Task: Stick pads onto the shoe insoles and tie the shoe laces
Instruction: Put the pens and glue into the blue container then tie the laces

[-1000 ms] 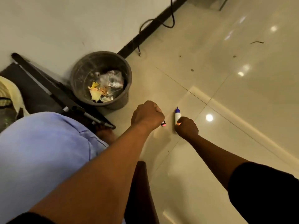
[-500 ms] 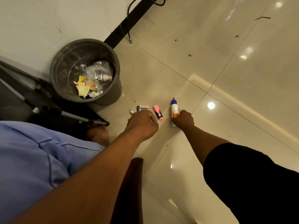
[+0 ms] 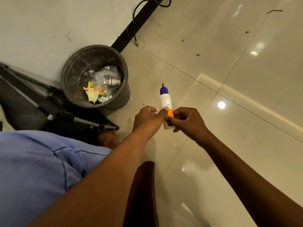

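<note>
at the far left a dark folded frame (image 3: 32,102) lies on the floor, and next to it a grey waste bin (image 3: 95,76) stands against the wall with scraps inside. just right of the bin, the left hand (image 3: 147,120) is curled around something small and pale, only a tip of it showing past the knuckles, and its thumb lies against the glue bottle (image 3: 165,102). the bottle sits between both hands, blue nozzle pointing away from the person, capped. the right hand (image 3: 186,122) grips the bottle's lower end, fingers curled around it. no insoles, pads or shoes are in view, so this looks like gathering glue before any sticking starts. the next move likely calls for carrying the bottle to the insoles and opening the nozzle.
</note>
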Action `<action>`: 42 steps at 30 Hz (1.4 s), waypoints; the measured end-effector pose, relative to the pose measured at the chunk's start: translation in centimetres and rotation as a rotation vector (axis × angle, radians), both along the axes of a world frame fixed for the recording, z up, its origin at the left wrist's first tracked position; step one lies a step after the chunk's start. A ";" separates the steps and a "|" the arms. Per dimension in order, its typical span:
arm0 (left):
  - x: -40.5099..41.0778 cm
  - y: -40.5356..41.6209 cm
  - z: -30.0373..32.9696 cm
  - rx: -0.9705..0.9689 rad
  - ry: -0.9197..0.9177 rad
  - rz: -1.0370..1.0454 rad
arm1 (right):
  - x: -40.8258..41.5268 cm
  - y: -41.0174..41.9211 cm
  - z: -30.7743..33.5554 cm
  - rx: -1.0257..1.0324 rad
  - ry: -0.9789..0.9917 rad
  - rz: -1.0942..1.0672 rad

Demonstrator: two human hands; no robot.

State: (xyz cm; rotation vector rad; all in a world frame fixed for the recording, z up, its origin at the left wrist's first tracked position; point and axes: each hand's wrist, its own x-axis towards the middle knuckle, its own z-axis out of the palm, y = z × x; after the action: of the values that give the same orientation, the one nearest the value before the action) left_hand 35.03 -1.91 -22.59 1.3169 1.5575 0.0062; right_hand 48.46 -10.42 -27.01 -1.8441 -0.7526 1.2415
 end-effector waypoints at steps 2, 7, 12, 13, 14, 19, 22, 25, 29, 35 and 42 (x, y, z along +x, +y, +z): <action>0.1 0.3 0.2 0.017 -0.055 0.028 | -1.5 -0.1 1.8 0.073 -0.010 0.054; -0.2 1.2 0.5 0.166 0.006 0.107 | -2.9 0.8 2.5 0.172 -0.002 0.160; -1.8 3.3 0.2 0.260 0.140 0.330 | -3.7 2.7 -3.5 -0.037 -0.036 0.047; -2.1 3.5 0.1 0.246 0.145 0.352 | -4.3 3.1 -5.7 -0.110 -0.175 0.076; -2.2 3.5 0.0 0.232 0.145 0.364 | -5.0 3.3 -7.6 -0.172 -0.290 0.140; -2.2 3.7 -0.6 0.203 0.164 0.341 | -8.9 4.2 -13.2 -0.273 -0.461 0.515; -2.2 3.5 -0.9 0.204 0.169 0.329 | -10.1 4.2 -15.0 -0.320 -0.582 0.697; -2.4 3.5 -1.1 0.203 0.178 0.313 | -10.1 3.6 -16.2 -0.323 -0.623 0.747; -2.5 3.6 -1.2 0.211 0.186 0.309 | -9.1 1.4 -16.9 -0.359 -0.676 0.658; -1.9 3.0 -1.3 0.215 0.205 0.265 | -8.1 -0.7 -17.0 -0.464 -0.650 0.559; -2.0 3.0 -0.9 0.205 0.206 0.239 | -7.1 -0.9 -16.1 -0.553 -0.442 0.375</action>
State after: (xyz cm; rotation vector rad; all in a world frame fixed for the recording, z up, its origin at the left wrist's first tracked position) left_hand 33.05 1.11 -23.50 1.3122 1.9250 0.1901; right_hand 41.31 -11.30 -43.12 -2.5692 -1.1143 1.3849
